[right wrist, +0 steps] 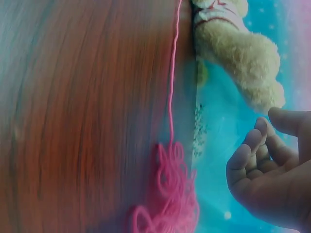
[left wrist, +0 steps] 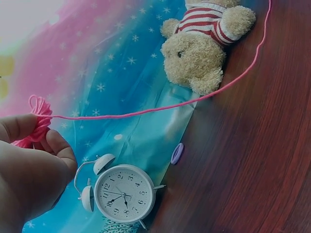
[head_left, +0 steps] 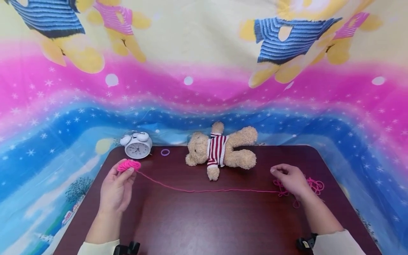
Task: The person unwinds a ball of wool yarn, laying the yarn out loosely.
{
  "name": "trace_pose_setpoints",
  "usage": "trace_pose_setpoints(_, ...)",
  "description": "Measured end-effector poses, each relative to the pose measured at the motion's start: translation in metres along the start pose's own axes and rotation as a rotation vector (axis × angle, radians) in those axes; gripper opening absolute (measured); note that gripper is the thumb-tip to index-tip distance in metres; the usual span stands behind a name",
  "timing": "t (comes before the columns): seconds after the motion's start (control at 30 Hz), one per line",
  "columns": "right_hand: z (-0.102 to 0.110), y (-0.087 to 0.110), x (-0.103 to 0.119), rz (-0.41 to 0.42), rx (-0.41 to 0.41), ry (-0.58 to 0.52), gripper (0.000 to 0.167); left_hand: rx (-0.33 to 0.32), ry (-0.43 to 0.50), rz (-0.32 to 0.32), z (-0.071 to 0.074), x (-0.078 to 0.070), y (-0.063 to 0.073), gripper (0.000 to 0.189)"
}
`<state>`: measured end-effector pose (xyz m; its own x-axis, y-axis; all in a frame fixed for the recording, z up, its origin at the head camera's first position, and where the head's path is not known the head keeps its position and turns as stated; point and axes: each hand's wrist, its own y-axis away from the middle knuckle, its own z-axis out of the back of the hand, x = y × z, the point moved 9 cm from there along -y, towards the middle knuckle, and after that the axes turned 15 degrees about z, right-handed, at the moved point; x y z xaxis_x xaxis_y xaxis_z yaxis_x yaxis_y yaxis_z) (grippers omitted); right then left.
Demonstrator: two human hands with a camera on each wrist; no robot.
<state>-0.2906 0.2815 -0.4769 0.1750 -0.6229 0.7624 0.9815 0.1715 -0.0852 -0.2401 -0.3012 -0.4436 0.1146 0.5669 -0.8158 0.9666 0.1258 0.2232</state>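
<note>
My left hand (head_left: 117, 187) pinches a small wound bundle of pink yarn (head_left: 129, 165) between thumb and fingers, above the table's left side. From the bundle a single pink strand (head_left: 197, 191) runs across to a loose tangle of yarn (head_left: 315, 185) on the right. My right hand (head_left: 291, 180) is above that tangle, hiding part of it in the head view. Its fingers (right wrist: 239, 158) are loosely bent, with the thumb near the index fingertip and nothing held between them. In the right wrist view, the strand and tangle (right wrist: 177, 194) lie apart from this hand.
A teddy bear (head_left: 216, 150) in a striped shirt lies at the table's back. A white alarm clock (head_left: 137, 150) stands back left, near a purple ring (head_left: 165, 152). Printed cloth (head_left: 191, 95) hangs behind the dark wooden table (head_left: 223, 226).
</note>
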Motion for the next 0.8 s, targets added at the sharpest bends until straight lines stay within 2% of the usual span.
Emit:
trace_pose_setpoints(0.37, -0.043, -0.008, 0.025, 0.051, 0.052, -0.13, 0.028, 0.036, 0.05, -0.018, -0.007, 0.007, -0.001, 0.032)
trace_pose_setpoints(0.8, -0.078, -0.015, 0.053, 0.103, 0.057, -0.205, 0.023, 0.011, -0.014, 0.04, -0.022, 0.02, -0.002, 0.033)
